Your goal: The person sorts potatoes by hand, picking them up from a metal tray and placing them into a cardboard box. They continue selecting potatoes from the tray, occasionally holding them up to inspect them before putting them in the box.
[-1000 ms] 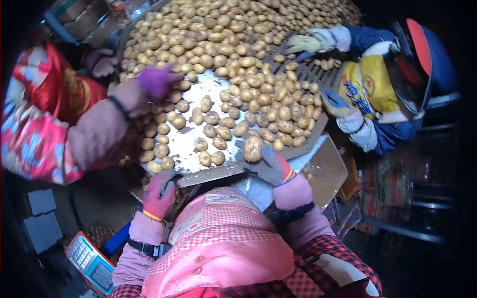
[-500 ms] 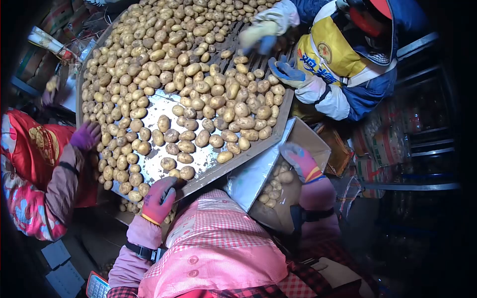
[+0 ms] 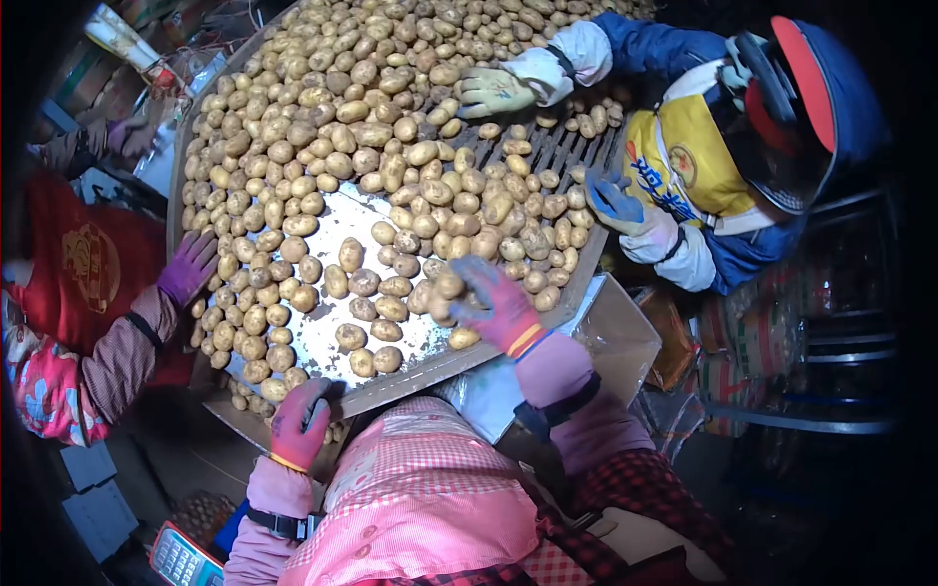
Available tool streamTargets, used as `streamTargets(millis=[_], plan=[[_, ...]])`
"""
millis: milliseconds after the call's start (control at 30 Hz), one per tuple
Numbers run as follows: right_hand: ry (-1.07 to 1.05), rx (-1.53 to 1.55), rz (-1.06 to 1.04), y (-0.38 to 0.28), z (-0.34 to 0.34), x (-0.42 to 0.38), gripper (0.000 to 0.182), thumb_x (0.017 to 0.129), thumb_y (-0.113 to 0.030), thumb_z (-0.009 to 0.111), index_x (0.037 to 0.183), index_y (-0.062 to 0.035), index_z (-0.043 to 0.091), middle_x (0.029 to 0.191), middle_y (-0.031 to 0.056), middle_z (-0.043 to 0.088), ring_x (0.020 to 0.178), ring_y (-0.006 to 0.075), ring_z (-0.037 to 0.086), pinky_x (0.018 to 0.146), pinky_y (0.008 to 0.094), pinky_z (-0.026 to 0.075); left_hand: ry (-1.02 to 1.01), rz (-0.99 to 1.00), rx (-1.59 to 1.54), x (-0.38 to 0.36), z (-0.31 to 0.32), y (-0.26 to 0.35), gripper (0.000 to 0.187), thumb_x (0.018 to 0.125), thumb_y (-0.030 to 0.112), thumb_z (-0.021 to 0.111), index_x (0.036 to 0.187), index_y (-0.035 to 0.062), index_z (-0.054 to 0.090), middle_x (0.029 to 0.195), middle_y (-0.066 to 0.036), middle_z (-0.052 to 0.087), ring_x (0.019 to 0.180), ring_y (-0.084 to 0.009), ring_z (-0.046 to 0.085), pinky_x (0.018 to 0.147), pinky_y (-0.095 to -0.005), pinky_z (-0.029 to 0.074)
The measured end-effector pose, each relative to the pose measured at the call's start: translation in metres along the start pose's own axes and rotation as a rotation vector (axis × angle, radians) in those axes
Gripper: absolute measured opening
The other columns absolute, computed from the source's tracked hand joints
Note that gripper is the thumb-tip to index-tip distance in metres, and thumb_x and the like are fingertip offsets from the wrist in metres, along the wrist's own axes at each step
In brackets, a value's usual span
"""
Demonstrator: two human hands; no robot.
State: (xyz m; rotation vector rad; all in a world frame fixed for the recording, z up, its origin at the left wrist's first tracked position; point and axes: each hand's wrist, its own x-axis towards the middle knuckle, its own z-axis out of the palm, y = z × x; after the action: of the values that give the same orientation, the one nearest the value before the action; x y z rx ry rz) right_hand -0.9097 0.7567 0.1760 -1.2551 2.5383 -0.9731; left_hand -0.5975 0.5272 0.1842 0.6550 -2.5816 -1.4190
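My right hand [image 3: 500, 311], in a pink and grey glove with a yellow-orange cuff, reaches over the sorting table [image 3: 430, 369]. Its fingers curl round potatoes [image 3: 447, 285] near the table's front right side. My left hand [image 3: 301, 427], gloved alike, rests by the front edge of the table. Its fingers are bent, the thumb stands apart, and nothing shows between them. Several loose potatoes [image 3: 363, 282] lie on the bare metal patch ahead of it. A large heap of potatoes [image 3: 322, 107] covers the far part of the table.
Right of the table stands an open cardboard box [image 3: 616, 332] with a plastic liner [image 3: 486, 391]. Across the table, a co-worker's gloved hand [image 3: 496, 93] touches potatoes beside dark slats [image 3: 532, 146]. Another person's purple glove [image 3: 189, 269] is at the left edge. A calculator [image 3: 184, 559] lies low left.
My right hand has moved from the box up and left onto the potatoes on the table. My left hand stays by the edge. The co-worker's hand across has shifted among the potatoes.
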Motion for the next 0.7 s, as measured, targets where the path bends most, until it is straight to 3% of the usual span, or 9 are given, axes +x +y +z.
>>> streamTargets(millis=[67, 133, 200, 333, 400, 467, 533, 600, 700], plan=[[0.121, 0.548, 0.351, 0.026, -0.016, 0.026, 0.065, 0.077, -0.034, 0.076, 0.133, -0.0128, 0.053, 0.136, 0.0191, 0.047, 0.120, 0.0380, 0.051, 0.099, 0.0457, 0.044, 0.019, -0.058, -0.059, -0.003, -0.002, -0.003, 0.033, 0.085, 0.008, 0.064, 0.117, 0.0042, 0.064, 0.114, -0.017, 0.065, 0.109, -0.0319, 0.061, 0.094, -0.0391, 0.047], [0.137, -0.091, 0.545, 0.059, -0.057, 0.055, 0.069, 0.077, -0.037, 0.075, 0.136, -0.0131, 0.050, 0.142, 0.0178, 0.042, 0.129, 0.0377, 0.045, 0.104, 0.0442, 0.040, 0.038, -0.105, -0.116, -0.004, -0.005, -0.006, 0.032, 0.085, 0.008, 0.063, 0.117, 0.0039, 0.064, 0.114, -0.017, 0.065, 0.109, -0.0317, 0.061, 0.095, -0.0390, 0.047], [-0.095, -0.628, 0.633, 0.073, -0.060, 0.079, 0.072, 0.075, -0.040, 0.075, 0.137, -0.0138, 0.050, 0.146, 0.0170, 0.038, 0.133, 0.0366, 0.040, 0.107, 0.0440, 0.037, 0.060, -0.019, -0.034, -0.005, -0.004, -0.009, 0.032, 0.085, 0.008, 0.063, 0.116, 0.0035, 0.064, 0.115, -0.016, 0.065, 0.110, -0.0313, 0.061, 0.096, -0.0390, 0.046], [-0.231, -0.710, 0.648, 0.092, -0.029, 0.095, 0.075, 0.069, -0.042, 0.079, 0.132, -0.0085, 0.055, 0.146, 0.0186, 0.041, 0.137, 0.0347, 0.035, 0.112, 0.0380, 0.032, 0.036, -0.016, 0.041, -0.008, -0.006, -0.002, 0.032, 0.085, 0.008, 0.063, 0.116, 0.0033, 0.064, 0.116, -0.016, 0.064, 0.110, -0.0311, 0.061, 0.096, -0.0387, 0.046], [-0.144, -0.638, 0.612, 0.085, -0.031, 0.097, 0.075, 0.065, -0.041, 0.082, 0.129, -0.0107, 0.056, 0.143, 0.0178, 0.044, 0.130, 0.0364, 0.044, 0.107, 0.0413, 0.038, 0.066, -0.100, -0.038, -0.008, -0.010, 0.003, 0.032, 0.085, 0.008, 0.063, 0.116, 0.0035, 0.064, 0.116, -0.016, 0.064, 0.110, -0.0314, 0.060, 0.097, -0.0391, 0.046], [-0.366, -0.472, 0.656, 0.108, -0.052, 0.096, 0.070, 0.067, -0.039, 0.082, 0.126, -0.0121, 0.056, 0.137, 0.0130, 0.051, 0.121, 0.0362, 0.053, 0.101, 0.0439, 0.045, 0.081, -0.112, -0.033, -0.011, -0.014, -0.001, 0.032, 0.085, 0.008, 0.063, 0.116, 0.0035, 0.064, 0.116, -0.016, 0.064, 0.111, -0.0317, 0.060, 0.097, -0.0394, 0.046], [0.114, 0.322, 0.386, 0.159, -0.053, 0.065, 0.066, 0.068, -0.021, 0.084, 0.125, -0.0116, 0.051, 0.120, 0.0094, 0.056, 0.109, 0.0279, 0.059, 0.093, 0.0391, 0.051, 0.094, -0.131, -0.026, -0.016, -0.017, -0.004, 0.032, 0.085, 0.007, 0.063, 0.117, 0.0036, 0.064, 0.116, -0.017, 0.064, 0.111, -0.0321, 0.060, 0.097, -0.0398, 0.045], [0.369, 1.104, 0.487, 0.082, -0.088, 0.062, 0.061, 0.073, -0.012, 0.080, 0.125, -0.0099, 0.049, 0.109, 0.0077, 0.058, 0.104, 0.0203, 0.059, 0.088, 0.0364, 0.054, 0.117, -0.128, -0.046, -0.020, -0.017, -0.007, 0.032, 0.085, 0.007, 0.062, 0.117, 0.0033, 0.064, 0.116, -0.017, 0.064, 0.111, -0.0324, 0.060, 0.097, -0.0403, 0.045], [0.400, 1.340, 0.374, 0.095, -0.092, 0.076, 0.047, 0.080, -0.011, 0.074, 0.121, -0.0090, 0.053, 0.099, 0.0073, 0.061, 0.099, 0.0172, 0.060, 0.086, 0.0369, 0.056, 0.086, -0.104, -0.029, -0.020, -0.013, -0.002, 0.032, 0.085, 0.007, 0.062, 0.117, 0.0027, 0.064, 0.116, -0.017, 0.064, 0.111, -0.0325, 0.059, 0.097, -0.0403, 0.045]])
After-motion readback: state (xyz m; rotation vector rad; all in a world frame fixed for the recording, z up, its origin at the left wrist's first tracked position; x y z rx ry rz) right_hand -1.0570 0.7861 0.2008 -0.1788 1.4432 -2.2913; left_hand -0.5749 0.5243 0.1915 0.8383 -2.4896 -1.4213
